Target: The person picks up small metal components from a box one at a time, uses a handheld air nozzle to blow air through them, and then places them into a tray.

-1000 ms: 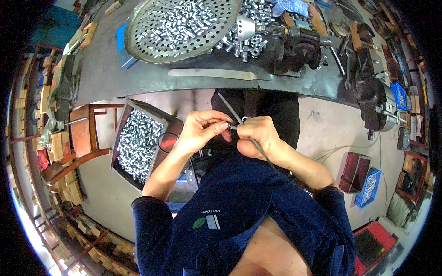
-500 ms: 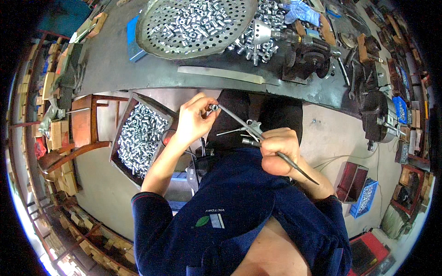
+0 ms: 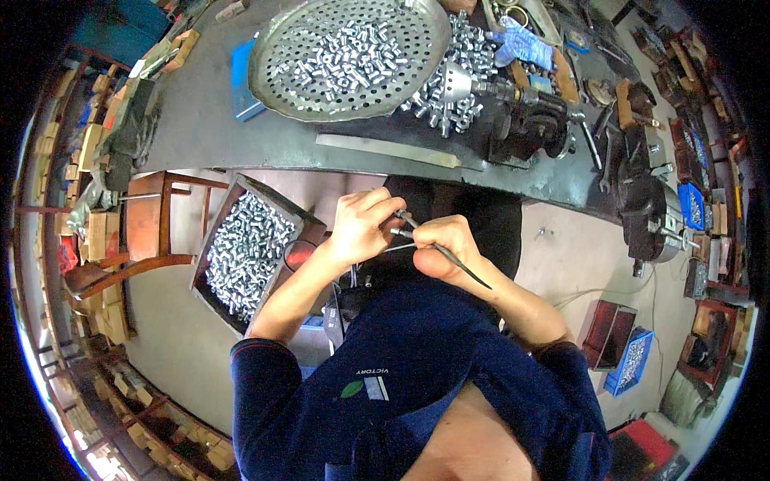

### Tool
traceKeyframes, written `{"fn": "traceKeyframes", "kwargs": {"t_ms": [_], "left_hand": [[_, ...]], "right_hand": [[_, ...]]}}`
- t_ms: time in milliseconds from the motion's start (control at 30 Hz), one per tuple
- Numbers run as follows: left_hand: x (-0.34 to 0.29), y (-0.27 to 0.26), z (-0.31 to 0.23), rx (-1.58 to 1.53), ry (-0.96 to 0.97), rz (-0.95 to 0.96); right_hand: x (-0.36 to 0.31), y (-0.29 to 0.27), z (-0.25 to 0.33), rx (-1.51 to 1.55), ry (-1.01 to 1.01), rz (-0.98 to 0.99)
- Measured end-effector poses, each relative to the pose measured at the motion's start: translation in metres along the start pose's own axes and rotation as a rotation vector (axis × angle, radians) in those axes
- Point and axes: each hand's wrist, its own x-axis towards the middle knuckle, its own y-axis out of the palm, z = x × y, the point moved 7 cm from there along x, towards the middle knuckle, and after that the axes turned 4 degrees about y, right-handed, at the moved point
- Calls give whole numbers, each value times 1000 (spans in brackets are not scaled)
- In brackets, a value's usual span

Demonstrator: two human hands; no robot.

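Observation:
Just past the bench's near edge, above my lap, both hands are close together. My left hand (image 3: 365, 226) is closed, thumb and fingers pinching a small metal fitting (image 3: 399, 214), mostly hidden by the fingertips. Wrapped round a long, slim, dark tool that looks like a file (image 3: 465, 269) is my right hand (image 3: 446, 247). The tool's thin tail sticks out behind the fist, and its front end meets the fitting; whether it is inside the fitting I cannot tell. A thin pale metal rod shows under the hands.
A perforated round metal tray (image 3: 269, 80) of fittings sits on the bench (image 3: 192, 132), beside a loose pile of fittings (image 3: 449, 112) and a geared machine (image 3: 525, 124). A flat metal strip (image 3: 385, 150) lies nearer. Left of me stands a box (image 3: 210, 309) full of fittings.
My right hand has moved left and forward, bringing the tool's front end to the fitting. My left hand has shifted slightly right and nearer, still pinching the fitting.

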Motion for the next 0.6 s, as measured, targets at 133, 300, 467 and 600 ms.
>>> {"fn": "traceKeyframes", "kwargs": {"t_ms": [133, 300, 467, 600], "left_hand": [[12, -17, 32, 158, -38, -7], [77, -48, 99, 201, -121, -230], [120, -89, 157, -78, -359, -322], [71, -126, 150, -282, -479, -498]], "right_hand": [[-11, -27, 19, -27, -92, -117], [-29, -53, 21, 22, 36, -245], [-30, -39, 14, -3, 2, -133], [-35, -36, 10, 4, 67, -136]]}}
